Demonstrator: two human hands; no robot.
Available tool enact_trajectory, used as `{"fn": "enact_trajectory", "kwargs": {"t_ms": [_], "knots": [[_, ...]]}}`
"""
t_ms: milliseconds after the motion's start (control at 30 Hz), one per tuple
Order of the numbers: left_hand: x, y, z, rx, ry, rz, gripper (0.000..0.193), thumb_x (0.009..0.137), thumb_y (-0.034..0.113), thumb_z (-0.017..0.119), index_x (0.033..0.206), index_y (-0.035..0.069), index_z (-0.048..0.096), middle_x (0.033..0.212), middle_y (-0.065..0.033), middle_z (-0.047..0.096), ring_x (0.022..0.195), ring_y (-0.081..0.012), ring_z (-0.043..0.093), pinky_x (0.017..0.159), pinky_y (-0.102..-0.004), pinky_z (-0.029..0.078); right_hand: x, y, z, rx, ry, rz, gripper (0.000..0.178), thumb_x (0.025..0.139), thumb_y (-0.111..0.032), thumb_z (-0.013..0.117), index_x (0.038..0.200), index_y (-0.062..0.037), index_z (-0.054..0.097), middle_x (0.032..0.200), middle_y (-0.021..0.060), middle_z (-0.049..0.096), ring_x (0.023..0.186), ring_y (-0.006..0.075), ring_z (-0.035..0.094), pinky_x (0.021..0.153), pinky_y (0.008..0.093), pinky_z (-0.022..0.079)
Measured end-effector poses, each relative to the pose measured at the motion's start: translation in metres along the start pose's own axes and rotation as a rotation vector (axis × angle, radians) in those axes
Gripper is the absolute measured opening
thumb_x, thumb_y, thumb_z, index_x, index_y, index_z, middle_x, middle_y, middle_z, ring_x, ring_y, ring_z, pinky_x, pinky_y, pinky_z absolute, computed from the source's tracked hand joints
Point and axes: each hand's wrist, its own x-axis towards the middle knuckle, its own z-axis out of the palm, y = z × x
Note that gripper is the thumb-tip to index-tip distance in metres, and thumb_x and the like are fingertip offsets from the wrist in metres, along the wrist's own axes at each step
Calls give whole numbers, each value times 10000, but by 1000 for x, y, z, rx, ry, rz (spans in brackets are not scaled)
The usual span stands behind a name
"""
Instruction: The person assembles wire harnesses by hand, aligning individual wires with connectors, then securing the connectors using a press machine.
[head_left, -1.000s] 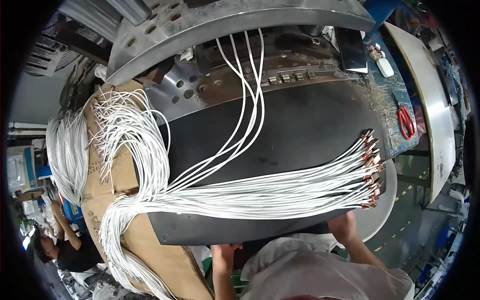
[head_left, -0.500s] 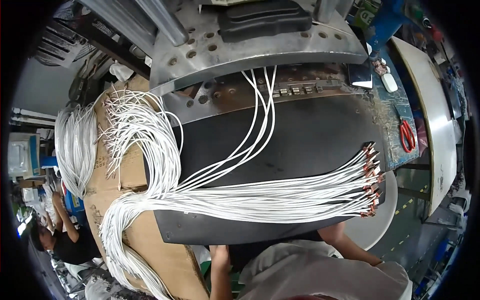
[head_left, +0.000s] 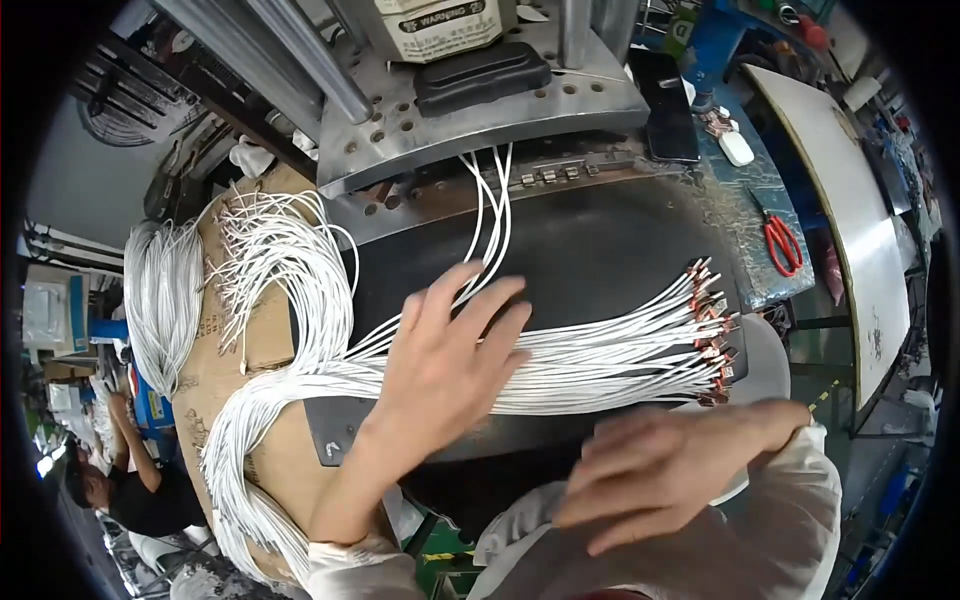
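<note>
A thick bundle of white cables (head_left: 620, 362) lies across the black mat (head_left: 590, 245), its ends with copper-coloured terminals (head_left: 712, 345) fanned out at the right. Several single cables (head_left: 505, 195) branch off and run up beneath the steel press plate (head_left: 480, 130). Over the left-middle of the bundle is my left hand (head_left: 440, 355), fingers spread near those branching cables; whether it touches them is unclear. My right hand (head_left: 650, 468), slightly smeared, hovers by the mat's near edge with its fingers stretched out and nothing visible in them.
Red-handled pliers (head_left: 783, 245), a dark phone (head_left: 664, 105) and a white mouse-like object (head_left: 736, 149) lie on the blue bench at right. Cardboard (head_left: 270, 335) supports the bundle's left part beside a coil of thin wire (head_left: 163, 300). Another person (head_left: 130, 480) works at far left.
Both my hands have come up from below the mat's near edge, the left over the cables, the right toward the near right. The view has shifted slightly.
</note>
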Motion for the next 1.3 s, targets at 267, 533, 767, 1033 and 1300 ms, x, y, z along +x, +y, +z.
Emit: {"fn": "enact_trajectory", "kwargs": {"t_ms": [267, 533, 767, 1033, 1300], "knots": [[4, -97, 0, 237, 39, -174, 186, 869, 68, 636, 1031, -18, 666, 1047, -174, 673, 961, -340, 660, 832, -425, 521, 18, 89, -84, -206, 508, 459, 199, 909, -148, 691, 1053, -12, 670, 861, 86, 650, 712, 159, 600, 643, 294, 482], [4, -19, -5, -280, -378, -176, 169, 863, 101, 685, 985, -13, 654, 863, -128, 622, 786, -317, 625, 738, -382, 506, 4, 107, -88, -225, 366, 477, 215, 937, -167, 659, 1076, -3, 671, 870, 91, 679, 743, 146, 615, 673, 296, 490], [-4, -47, 5, -140, 129, -214, 198, 875, 73, 676, 1046, -24, 649, 825, -143, 629, 727, -300, 627, 642, -351, 503, 20, 77, -85, 192, 279, 390, 294, 955, -181, 639, 1180, 7, 621, 887, 82, 684, 786, 117, 627, 674, 294, 487], [-11, -40, 26, -27, 148, -130, 129, 838, -12, 683, 963, -22, 655, 847, -136, 658, 705, -301, 618, 635, -388, 504, 13, 25, -170, -361, -563, 1136, 443, 917, -280, 686, 1241, 10, 603, 793, 87, 684, 637, 150, 652, 602, 302, 520], [-15, -54, 24, -231, 533, -334, 111, 890, 70, 689, 944, -19, 650, 754, -100, 620, 649, -219, 582, 595, -306, 468, 37, 65, -105, 44, -118, 832, 368, 928, -356, 687, 1042, -7, 661, 791, 65, 662, 647, 130, 637, 599, 281, 507]]}}
